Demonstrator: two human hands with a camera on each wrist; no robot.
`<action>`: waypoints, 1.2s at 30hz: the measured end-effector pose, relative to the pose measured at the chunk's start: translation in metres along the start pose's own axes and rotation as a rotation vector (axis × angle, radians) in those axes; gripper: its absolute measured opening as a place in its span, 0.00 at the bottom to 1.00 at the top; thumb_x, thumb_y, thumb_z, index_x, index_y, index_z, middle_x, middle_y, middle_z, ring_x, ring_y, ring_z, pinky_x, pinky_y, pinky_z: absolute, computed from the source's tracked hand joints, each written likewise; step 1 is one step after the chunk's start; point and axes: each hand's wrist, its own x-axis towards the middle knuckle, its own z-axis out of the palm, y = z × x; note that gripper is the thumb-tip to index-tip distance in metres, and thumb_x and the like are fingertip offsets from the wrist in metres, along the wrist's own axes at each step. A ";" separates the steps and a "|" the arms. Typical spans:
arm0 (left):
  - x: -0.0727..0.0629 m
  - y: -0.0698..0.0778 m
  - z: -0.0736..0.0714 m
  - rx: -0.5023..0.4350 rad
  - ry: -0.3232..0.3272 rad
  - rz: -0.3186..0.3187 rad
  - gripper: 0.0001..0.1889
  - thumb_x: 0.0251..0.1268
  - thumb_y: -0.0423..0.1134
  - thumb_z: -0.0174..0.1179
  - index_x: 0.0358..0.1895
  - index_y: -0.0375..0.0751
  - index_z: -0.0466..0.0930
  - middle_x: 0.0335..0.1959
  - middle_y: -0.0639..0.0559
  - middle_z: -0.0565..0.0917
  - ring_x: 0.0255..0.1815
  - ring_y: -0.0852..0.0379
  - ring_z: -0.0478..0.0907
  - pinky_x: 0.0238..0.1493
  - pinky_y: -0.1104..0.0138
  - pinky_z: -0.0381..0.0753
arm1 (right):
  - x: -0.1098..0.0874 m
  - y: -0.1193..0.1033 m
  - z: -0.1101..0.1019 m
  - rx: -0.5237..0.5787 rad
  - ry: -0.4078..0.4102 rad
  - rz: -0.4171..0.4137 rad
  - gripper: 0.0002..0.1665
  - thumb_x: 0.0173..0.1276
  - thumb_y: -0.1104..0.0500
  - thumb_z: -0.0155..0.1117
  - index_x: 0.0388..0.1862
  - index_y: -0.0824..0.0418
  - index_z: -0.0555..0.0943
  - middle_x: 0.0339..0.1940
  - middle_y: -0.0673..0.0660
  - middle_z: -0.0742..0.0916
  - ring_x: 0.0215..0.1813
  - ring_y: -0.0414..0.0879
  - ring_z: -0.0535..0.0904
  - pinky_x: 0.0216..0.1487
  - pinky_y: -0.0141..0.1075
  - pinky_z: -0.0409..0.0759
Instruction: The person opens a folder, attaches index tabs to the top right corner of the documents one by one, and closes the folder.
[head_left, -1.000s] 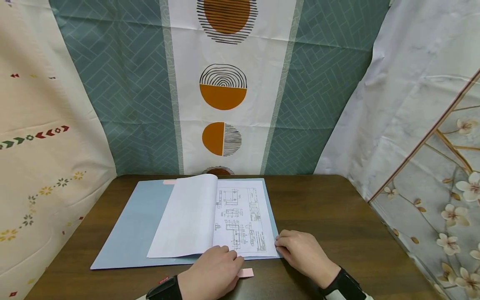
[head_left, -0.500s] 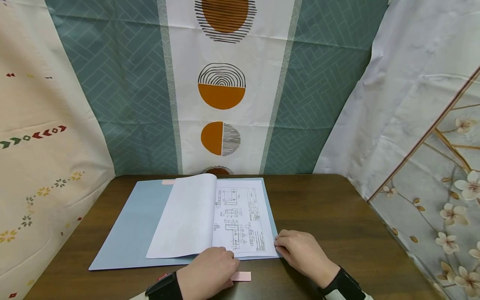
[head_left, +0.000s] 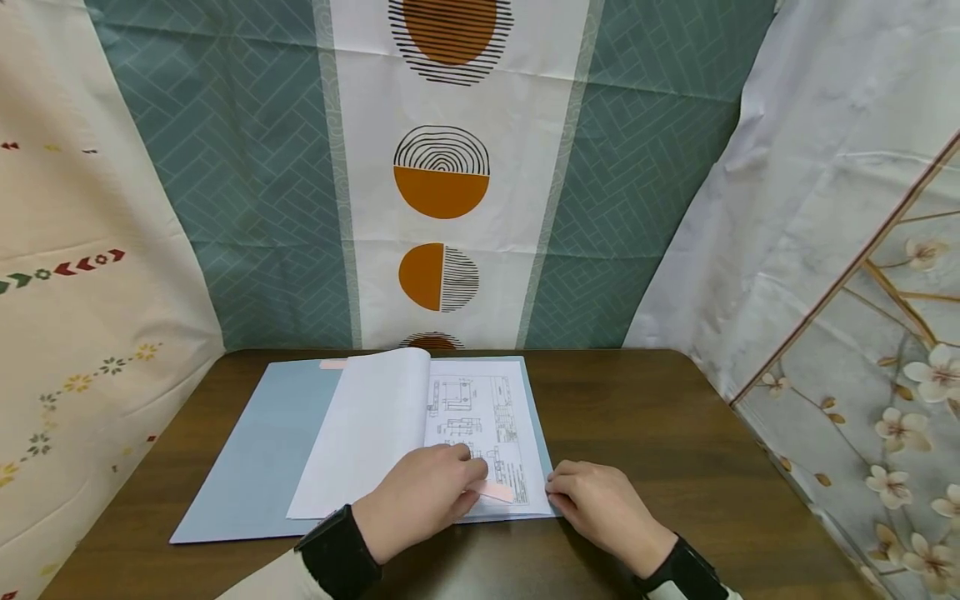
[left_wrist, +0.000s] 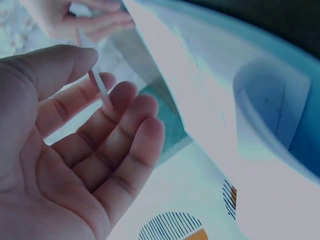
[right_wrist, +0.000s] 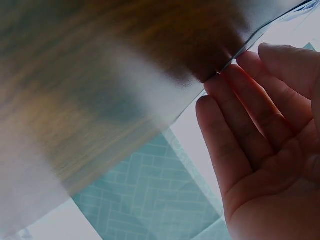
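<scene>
In the head view a light blue folder (head_left: 232, 467) lies spread on the table, with white sheets in it. One sheet (head_left: 360, 442) is turned over to the left and curls up at its fold. The drawing page (head_left: 517, 425) to its right carries printed technical drawings. My left hand (head_left: 423, 496) is over that page's lower part, pinching a pink paper strip (head_left: 495, 492). Thumb and forefinger hold the strip (left_wrist: 100, 87) in the left wrist view, the other fingers loosely bent. My right hand (head_left: 603, 504) rests at the folder's lower right corner, its fingertips (right_wrist: 215, 85) right at the edge.
Another pink strip (head_left: 333, 364) shows at the folder's top edge, beside the turned sheet. The brown wooden table (head_left: 637, 408) extends to the right of the folder. Patterned cloths (head_left: 292, 183) hang behind it and at both sides.
My left hand has lifted the pink strip from the table in front of the folder and moved it forward over the drawing page. My right hand stays at the corner.
</scene>
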 end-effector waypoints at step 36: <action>0.027 -0.023 0.022 -0.094 0.164 -0.134 0.11 0.63 0.39 0.84 0.42 0.45 0.90 0.33 0.57 0.84 0.31 0.61 0.75 0.34 0.68 0.79 | 0.053 -0.011 -0.018 0.010 0.149 -0.037 0.20 0.62 0.53 0.90 0.51 0.51 0.93 0.48 0.45 0.93 0.47 0.40 0.89 0.47 0.39 0.90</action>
